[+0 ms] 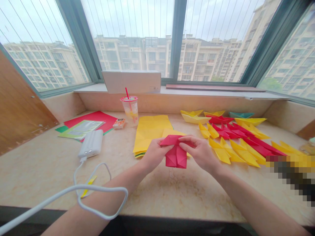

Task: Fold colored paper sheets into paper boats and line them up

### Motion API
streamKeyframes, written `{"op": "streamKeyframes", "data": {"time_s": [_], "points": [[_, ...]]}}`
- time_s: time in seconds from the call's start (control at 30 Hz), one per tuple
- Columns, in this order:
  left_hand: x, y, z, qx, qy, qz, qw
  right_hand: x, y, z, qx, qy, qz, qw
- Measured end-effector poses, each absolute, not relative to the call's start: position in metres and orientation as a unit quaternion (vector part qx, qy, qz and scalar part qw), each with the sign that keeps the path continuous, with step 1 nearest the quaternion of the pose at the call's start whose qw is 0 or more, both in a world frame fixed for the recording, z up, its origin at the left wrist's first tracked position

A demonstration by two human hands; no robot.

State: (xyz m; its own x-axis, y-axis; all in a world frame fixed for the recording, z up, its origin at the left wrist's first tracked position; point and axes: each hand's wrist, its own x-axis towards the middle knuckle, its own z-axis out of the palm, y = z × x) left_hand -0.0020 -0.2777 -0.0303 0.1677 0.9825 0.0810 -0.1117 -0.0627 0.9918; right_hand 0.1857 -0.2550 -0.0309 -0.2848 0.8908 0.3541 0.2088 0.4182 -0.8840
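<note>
The left hand (155, 154) and right hand (199, 154) are pinching a folded red paper piece (176, 157), fingers (188, 140) clenched along its top, above the stone desk (162, 196).

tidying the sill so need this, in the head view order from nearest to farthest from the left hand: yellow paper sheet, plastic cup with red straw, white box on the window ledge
From the left hand, which holds the folded red paper:
1. Yellow paper sheet, on the counter just ahead of the hand
2. Plastic cup, farther back on the counter, toward the left
3. White box, on the window ledge behind the cup
</note>
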Motion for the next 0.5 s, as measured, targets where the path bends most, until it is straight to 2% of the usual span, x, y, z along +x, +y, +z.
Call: {"op": "streamKeyframes", "data": {"time_s": [0.23,0.5], "points": [[-0.004,-0.282,-0.02,0.534,0.379,0.443,0.612,0.193,-0.246,-0.033,-0.375,-0.714,0.371,0.461],[-0.003,-0.275,-0.034,0.556,0.419,0.4,0.596,0.191,-0.247,-0.033,-0.347,-0.692,0.43,0.465]]}}
